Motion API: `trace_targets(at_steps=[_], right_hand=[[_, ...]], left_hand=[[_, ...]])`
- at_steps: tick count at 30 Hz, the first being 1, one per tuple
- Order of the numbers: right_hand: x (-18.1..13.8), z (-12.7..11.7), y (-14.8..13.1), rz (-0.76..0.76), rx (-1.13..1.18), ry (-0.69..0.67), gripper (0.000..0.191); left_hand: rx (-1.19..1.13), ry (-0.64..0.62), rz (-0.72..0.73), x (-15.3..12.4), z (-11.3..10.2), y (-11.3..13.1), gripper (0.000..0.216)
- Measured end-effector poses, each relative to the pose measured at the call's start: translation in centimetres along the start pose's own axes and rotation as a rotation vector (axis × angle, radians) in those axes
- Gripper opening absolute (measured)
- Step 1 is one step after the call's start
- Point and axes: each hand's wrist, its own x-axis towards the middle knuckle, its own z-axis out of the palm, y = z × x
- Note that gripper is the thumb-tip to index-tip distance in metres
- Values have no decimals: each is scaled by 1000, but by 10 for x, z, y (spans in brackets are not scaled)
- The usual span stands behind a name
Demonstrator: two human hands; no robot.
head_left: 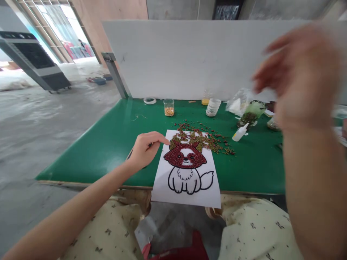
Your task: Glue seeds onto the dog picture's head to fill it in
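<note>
A sheet of paper (159,184) with an outlined fox drawing lies on the green table, its near edge jutting past the table edge. Dark red beans fill the fox's head (175,159), and green beans fill its ears (199,147); the body and tail are bare outlines. Loose green and red beans (214,142) are scattered across the sheet's top and the table. My left hand (146,150) rests at the sheet's upper left, index finger stretched toward the left ear, holding nothing visible. Raised high at the right, my right hand (303,72) is smeared by motion, so its grip is unclear.
A white glue bottle (240,133) lies right of the beans. Behind stand a cup of yellow kernels (169,108), a white cup (213,107), a tape roll (150,100) and a tipped container of green beans (251,115). A white board (173,61) closes off the back.
</note>
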Motion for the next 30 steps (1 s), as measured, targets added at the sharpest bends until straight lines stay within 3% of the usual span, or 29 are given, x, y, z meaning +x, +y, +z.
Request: trace_targets(at_steps=[2,4,7,10,16,30], right_hand=[[-3,24,16,56,-86,-63,24],[-13,43,49,129,-299,-197,18],[-32,55,105,180,-628,-372,11],[-44,56,137,136,-751,-414,11],[-40,73,138,5,-788,-431,12],[-29,99,139,131,-901,-515,17]], left_hand=[[105,-27,81,-6,0,-14,31],[161,-64,95,-10,1,-20,32],[210,-159,33,-14,6,-24,32],[291,-272,-112,-13,11,-31,30],[412,-377,-350,-9,15,-39,28],[296,-334,-396,-13,19,-38,25]])
